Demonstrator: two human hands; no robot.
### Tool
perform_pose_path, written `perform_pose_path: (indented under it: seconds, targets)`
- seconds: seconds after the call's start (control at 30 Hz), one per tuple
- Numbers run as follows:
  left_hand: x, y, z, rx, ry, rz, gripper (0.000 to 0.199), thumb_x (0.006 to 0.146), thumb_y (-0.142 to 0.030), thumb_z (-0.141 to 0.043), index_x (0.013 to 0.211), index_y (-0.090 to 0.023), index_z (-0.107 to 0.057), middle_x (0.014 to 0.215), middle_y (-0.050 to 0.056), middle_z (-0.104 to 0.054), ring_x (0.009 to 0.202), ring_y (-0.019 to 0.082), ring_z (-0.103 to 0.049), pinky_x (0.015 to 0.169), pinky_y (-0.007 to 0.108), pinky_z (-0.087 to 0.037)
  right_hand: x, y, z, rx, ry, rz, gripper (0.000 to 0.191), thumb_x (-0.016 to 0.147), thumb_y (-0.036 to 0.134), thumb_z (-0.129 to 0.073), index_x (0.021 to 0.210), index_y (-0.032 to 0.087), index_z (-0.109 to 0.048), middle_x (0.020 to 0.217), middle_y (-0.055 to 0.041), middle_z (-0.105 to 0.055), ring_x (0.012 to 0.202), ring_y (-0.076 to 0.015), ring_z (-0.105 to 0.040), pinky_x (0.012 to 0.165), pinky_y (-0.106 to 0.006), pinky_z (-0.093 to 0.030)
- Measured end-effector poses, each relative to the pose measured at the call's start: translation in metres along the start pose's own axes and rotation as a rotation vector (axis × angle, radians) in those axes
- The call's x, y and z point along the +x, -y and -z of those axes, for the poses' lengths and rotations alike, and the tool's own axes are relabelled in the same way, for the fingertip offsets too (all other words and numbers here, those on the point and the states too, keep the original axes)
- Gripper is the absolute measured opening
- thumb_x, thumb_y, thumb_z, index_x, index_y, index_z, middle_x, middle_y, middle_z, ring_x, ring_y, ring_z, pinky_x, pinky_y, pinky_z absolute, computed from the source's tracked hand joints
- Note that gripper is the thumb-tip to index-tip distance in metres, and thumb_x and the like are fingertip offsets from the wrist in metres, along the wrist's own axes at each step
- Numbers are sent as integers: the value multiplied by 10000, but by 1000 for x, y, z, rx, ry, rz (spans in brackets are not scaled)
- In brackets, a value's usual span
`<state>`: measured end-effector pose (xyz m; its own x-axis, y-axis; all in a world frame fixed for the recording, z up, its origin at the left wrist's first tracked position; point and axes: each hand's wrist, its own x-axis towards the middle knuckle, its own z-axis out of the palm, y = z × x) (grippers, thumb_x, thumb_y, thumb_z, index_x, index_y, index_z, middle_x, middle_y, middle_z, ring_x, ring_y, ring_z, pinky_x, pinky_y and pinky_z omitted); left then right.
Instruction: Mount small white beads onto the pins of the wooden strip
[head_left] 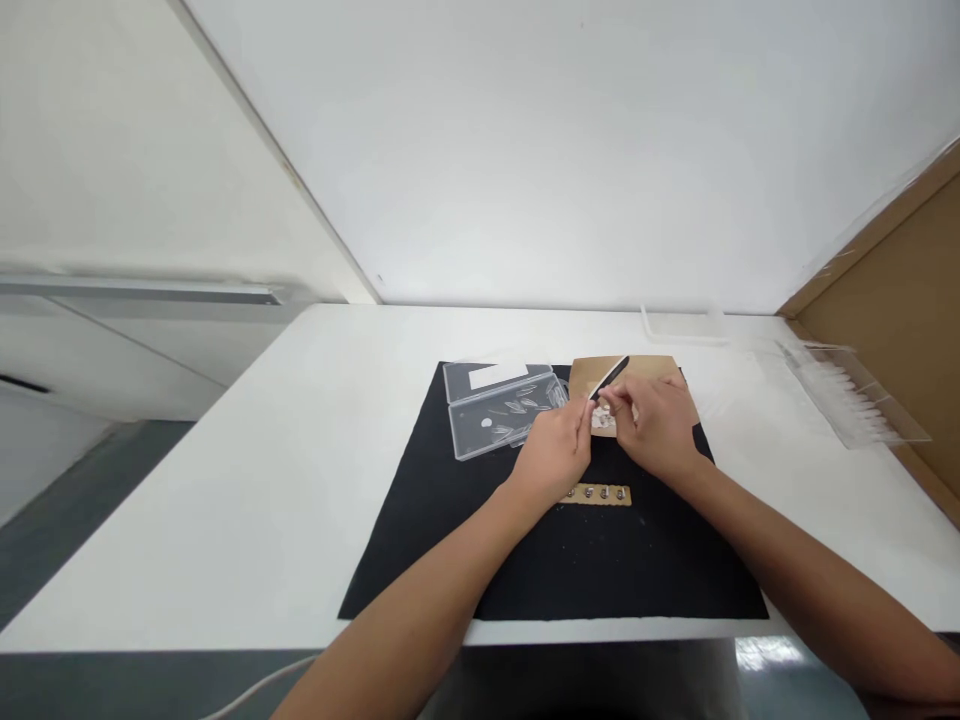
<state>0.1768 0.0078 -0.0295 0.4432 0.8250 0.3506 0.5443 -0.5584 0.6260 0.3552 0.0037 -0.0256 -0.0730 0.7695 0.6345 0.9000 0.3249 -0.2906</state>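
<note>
My left hand [553, 447] is closed around a slim black-and-white stick-like tool [610, 378], which slants up to the right. Close beside it, my right hand [654, 420] has its thumb and fingers pinched together near the tool's lower end; what they hold is too small to make out. Under the hands lies a brown sheet [592, 370] with small whitish pieces [602, 418] on it. A tan strip [616, 496] with several small metal pieces lies nearer to me, partly covered by my left wrist.
An open clear plastic case [469, 440] holding small thin pieces lies left of the hands on a black mat [420, 540]. The white table [247, 500] carries clear plastic racks [847, 400] at right, beside a brown panel [907, 300]. A white wall stands behind.
</note>
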Motion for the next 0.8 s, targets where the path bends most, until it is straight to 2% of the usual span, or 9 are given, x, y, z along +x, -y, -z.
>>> perform_pose_path:
  seconds: [0.1,0.2,0.23,0.33,0.4,0.5,0.57,0.7,0.8]
  targets:
    - [0,0,1,3,-8,14,332,1116,-292,-338,943,-200,-606,712,19,-632,627,192,-620,631,305,-377,1,-1,0,-24,-38,-46,320,1057,362,-546,782,211,-609,661,25,-700,564,-138,-556,770,-372,-284]
    - [0,0,2,11,-5,16,333,1107,-284,-353,883,-200,-585,682,15,-611,597,187,-602,619,303,-379,0,2,1,-33,48,85,328,1061,345,-534,767,207,-584,623,27,-674,551,-141,-545,737,-366,-285]
    - [0,0,3,13,-8,7,330,1107,-285,-353,893,-198,-589,695,19,-620,609,190,-611,624,303,-388,-1,3,2,-40,30,114,330,1063,333,-533,761,206,-572,631,27,-682,547,-136,-546,724,-365,-283]
    - [0,0,5,34,-32,-6,332,1117,-305,-322,1035,-190,-622,804,47,-691,682,206,-662,662,305,-434,-1,3,7,-2,-76,141,311,1062,337,-569,778,212,-580,672,34,-728,542,-121,-571,710,-364,-292]
    - [0,1,5,61,-44,31,343,1118,-332,-316,1138,-181,-624,813,53,-703,678,216,-670,651,307,-444,-2,1,11,35,-139,151,281,1048,342,-613,797,220,-587,703,39,-756,569,-121,-623,720,-363,-318]
    - [-1,3,5,37,-87,86,369,1116,-348,-339,1380,-198,-549,856,44,-725,666,210,-672,662,302,-464,-5,-4,18,43,-225,200,264,1017,324,-678,798,229,-566,760,37,-789,643,-129,-701,734,-359,-353]
    - [-2,5,5,-19,-128,52,396,1111,-316,-361,1480,-246,-485,954,42,-750,710,196,-687,717,298,-490,-8,-8,21,9,-269,253,281,995,318,-714,785,235,-546,770,43,-792,652,-130,-716,728,-363,-354]
    - [-3,7,6,-96,-144,-52,328,1076,-240,-400,1322,-239,-617,999,52,-758,845,201,-706,794,299,-519,-14,-14,25,-57,-288,378,264,970,263,-744,794,244,-550,758,85,-780,623,-105,-698,698,-374,-313]
    - [-4,6,7,-167,-141,-120,315,1072,-225,-391,1188,-227,-684,1032,62,-761,912,196,-703,828,301,-524,-18,-15,30,-155,-211,479,168,989,215,-713,864,269,-613,843,106,-793,683,-90,-701,687,-379,-276]
